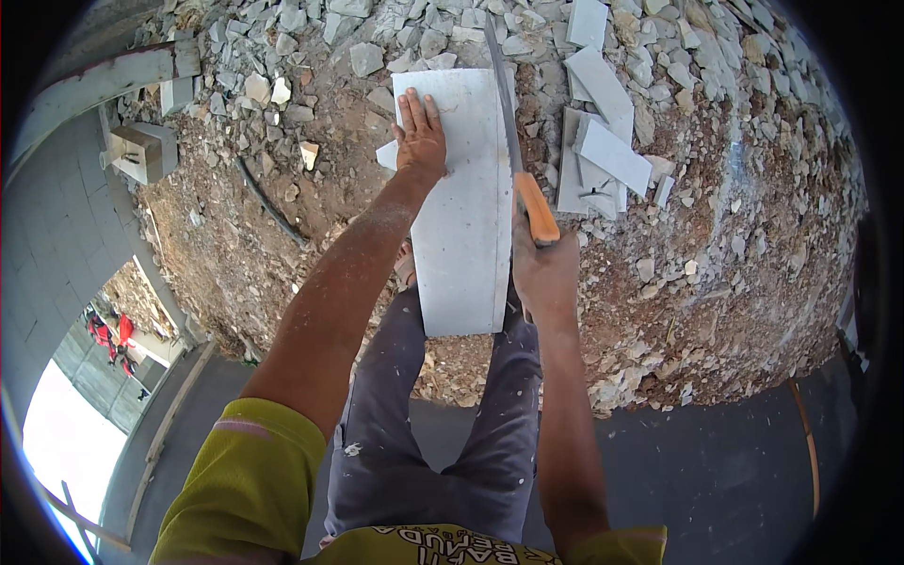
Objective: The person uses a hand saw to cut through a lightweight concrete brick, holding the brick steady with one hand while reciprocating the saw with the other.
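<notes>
A long white block (461,226), perhaps lightweight concrete, lies lengthwise in front of me, its near end between my legs. My left hand (420,141) presses flat on its far left part, fingers stretched out and holding nothing. Along the block's right edge runs the blade of a handsaw (537,209) with an orange handle. Wrapped round that handle is my right hand (546,268), level with the middle of the block. The blade points away from me; how deep it sits in the block I cannot tell. A small white piece (386,155) pokes out from beneath the block's left side.
Several white offcuts (612,151) are piled right of the saw. Broken grey stones (367,58) cover the far ground, with reddish rubble around. A dark hose-like strip (268,202) lies to the left, near a grey block wall (66,221) and a hollow box-shaped piece (141,155).
</notes>
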Demonstrator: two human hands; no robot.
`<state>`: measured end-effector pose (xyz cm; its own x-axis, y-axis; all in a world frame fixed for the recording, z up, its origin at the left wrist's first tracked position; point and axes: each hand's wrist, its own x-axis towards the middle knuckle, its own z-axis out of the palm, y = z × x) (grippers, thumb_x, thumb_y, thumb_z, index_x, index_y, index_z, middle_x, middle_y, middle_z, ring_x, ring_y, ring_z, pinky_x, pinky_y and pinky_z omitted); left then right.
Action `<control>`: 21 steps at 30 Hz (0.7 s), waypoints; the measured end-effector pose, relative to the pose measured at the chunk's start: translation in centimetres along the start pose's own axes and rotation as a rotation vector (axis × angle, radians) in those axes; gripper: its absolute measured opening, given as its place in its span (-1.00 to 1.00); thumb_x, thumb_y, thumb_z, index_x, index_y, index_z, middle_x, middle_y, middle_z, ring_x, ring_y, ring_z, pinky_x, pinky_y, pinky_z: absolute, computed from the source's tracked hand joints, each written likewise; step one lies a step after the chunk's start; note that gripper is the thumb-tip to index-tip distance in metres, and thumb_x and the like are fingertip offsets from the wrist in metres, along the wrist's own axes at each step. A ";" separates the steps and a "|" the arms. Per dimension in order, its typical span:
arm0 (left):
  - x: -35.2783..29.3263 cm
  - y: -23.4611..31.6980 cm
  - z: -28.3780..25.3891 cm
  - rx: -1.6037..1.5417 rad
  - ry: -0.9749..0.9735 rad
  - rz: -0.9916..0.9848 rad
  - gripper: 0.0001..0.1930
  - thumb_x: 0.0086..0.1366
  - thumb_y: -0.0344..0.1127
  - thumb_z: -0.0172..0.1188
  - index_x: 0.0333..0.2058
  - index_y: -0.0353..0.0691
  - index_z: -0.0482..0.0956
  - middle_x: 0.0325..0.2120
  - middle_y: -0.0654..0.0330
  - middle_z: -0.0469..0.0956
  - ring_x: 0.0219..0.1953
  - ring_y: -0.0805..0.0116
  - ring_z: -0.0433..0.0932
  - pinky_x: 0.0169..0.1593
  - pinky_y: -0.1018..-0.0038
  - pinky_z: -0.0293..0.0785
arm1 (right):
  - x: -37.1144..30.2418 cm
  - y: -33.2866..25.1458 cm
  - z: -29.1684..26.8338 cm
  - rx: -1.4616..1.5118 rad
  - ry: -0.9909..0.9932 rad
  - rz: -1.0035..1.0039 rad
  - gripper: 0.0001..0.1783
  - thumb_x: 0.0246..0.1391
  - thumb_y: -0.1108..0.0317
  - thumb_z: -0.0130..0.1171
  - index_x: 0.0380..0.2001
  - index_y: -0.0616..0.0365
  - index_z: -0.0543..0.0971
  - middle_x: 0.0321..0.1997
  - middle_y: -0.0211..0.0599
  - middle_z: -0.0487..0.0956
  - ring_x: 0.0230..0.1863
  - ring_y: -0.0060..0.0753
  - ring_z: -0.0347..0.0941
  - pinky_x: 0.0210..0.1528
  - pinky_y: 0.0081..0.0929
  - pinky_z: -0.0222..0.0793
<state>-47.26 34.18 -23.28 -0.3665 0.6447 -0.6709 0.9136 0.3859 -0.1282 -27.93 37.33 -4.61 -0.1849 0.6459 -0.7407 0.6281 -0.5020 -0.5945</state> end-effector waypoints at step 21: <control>0.3 2.9 -1.1 -0.087 0.035 0.089 0.50 -0.26 0.06 0.60 0.34 -0.46 -0.42 0.35 -0.39 -0.49 0.41 -0.36 -0.40 0.33 -0.07 0.12 | 7.8 -1.2 0.0 -0.150 0.095 -0.031 -0.67 0.13 0.29 0.12 -0.52 0.42 0.53 -0.55 0.16 0.57 -0.44 0.19 0.56 -0.39 -0.12 0.41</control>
<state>-44.90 36.21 -23.05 -0.2921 0.7009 -0.6507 0.9245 0.3813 -0.0043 -30.12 42.97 -9.63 -0.1382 0.7152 -0.6852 0.7304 -0.3936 -0.5582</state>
